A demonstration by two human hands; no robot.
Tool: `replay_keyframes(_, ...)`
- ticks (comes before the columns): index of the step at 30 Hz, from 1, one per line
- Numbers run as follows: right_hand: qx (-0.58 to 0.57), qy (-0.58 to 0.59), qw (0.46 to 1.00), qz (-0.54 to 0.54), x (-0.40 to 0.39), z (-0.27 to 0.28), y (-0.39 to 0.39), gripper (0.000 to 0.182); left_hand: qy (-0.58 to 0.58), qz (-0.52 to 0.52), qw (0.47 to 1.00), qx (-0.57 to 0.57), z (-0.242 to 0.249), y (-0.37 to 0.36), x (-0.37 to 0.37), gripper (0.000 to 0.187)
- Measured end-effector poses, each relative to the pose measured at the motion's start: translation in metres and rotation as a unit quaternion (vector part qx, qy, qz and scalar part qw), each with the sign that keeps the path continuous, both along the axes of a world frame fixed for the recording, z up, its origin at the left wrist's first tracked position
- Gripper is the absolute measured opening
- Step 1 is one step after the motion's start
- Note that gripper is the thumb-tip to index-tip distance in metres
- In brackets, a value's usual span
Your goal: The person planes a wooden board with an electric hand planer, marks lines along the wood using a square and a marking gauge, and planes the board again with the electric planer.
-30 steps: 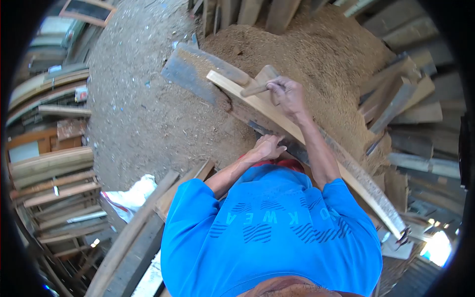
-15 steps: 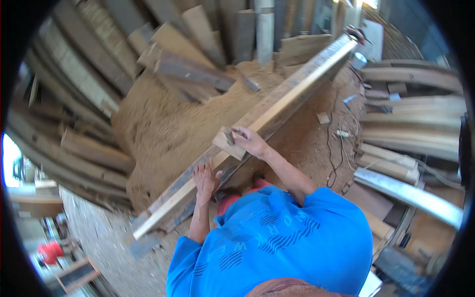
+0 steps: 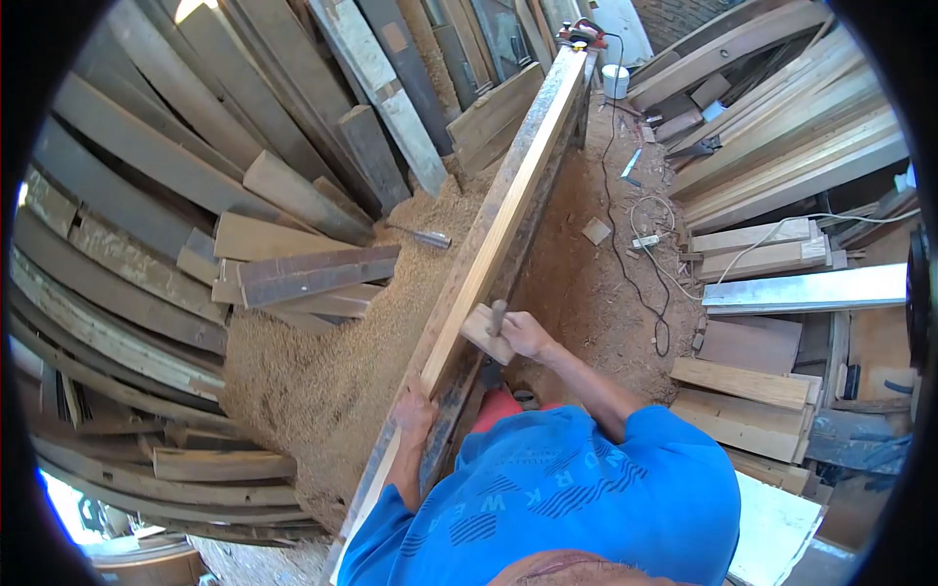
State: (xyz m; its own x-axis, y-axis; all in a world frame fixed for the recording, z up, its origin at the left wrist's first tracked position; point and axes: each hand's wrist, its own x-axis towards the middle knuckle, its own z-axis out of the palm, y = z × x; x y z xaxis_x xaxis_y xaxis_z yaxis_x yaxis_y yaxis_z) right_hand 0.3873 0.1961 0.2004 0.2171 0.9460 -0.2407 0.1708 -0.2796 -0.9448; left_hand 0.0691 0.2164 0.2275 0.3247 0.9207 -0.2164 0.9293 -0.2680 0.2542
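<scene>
Sawdust floor point(image 3: 322, 381) (daylit), stacked planks point(image 3: 176, 195) along both sides.

The person wears a bright blue short-sleeved T-shirt point(image 3: 576, 498). Darker blue block lettering and wavy stripe graphics are printed across the chest. Sleeves end above the elbows; forearms and both hands are bare. A red garment point(image 3: 496, 405) shows below the shirt hem.

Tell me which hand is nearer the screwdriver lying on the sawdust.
Right. The right hand, gripping a wooden block on the plank, sits closer to the screwdriver; the left hand rests lower down the plank, farther away.
</scene>
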Motion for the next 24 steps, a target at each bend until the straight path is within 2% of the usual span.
replay_keyframes(1, 0.035, -0.088, 0.995, 0.025, -0.004, 0.014, 0.022, 0.055, 0.007, 0.024, 0.999, -0.037, 0.008, 0.002, 0.003, 0.073)
replay_keyframes(3, 0.035, -0.224, 0.971, 0.072, -0.014, 0.080, 0.059, 0.061, 0.033, 0.031, 0.997, -0.063, 0.021, 0.007, 0.009, 0.078)
replay_keyframes(6, -0.025, -0.321, 0.935, 0.149, -0.031, 0.113, 0.124, 0.065, 0.054, 0.033, 0.991, -0.118, 0.011, 0.027, 0.002, 0.083)
replay_keyframes(8, -0.011, -0.343, 0.920, 0.191, -0.041, 0.097, 0.160, 0.064, 0.074, 0.035, 0.980, -0.183, 0.013, 0.048, -0.004, 0.084)
replay_keyframes(11, -0.017, -0.358, 0.902, 0.243, -0.041, 0.078, 0.191, 0.063, 0.014, 0.030, 0.971, -0.237, -0.001, 0.088, -0.018, 0.082)
replay_keyframes(14, -0.004, -0.361, 0.905, 0.225, -0.037, 0.052, 0.201, 0.062, 0.012, -0.021, 0.968, -0.250, -0.048, 0.114, -0.027, 0.082)
replay_keyframes(17, -0.021, -0.371, 0.902, 0.221, -0.027, 0.037, 0.206, 0.062, -0.061, -0.029, 0.951, -0.301, -0.018, 0.125, -0.002, 0.081)
replay_keyframes(20, -0.050, -0.371, 0.901, 0.218, -0.014, 0.031, 0.216, 0.063, -0.072, -0.011, 0.950, -0.303, -0.009, 0.132, 0.018, 0.070)
replay_keyframes(23, -0.062, -0.376, 0.896, 0.227, 0.000, 0.035, 0.223, 0.062, 0.000, 0.020, 0.950, -0.311, -0.012, 0.135, 0.036, 0.079)
replay_keyframes(24, -0.064, -0.380, 0.893, 0.232, 0.005, 0.037, 0.224, 0.062, 0.008, -0.021, 0.964, -0.266, -0.007, 0.131, 0.042, 0.087)
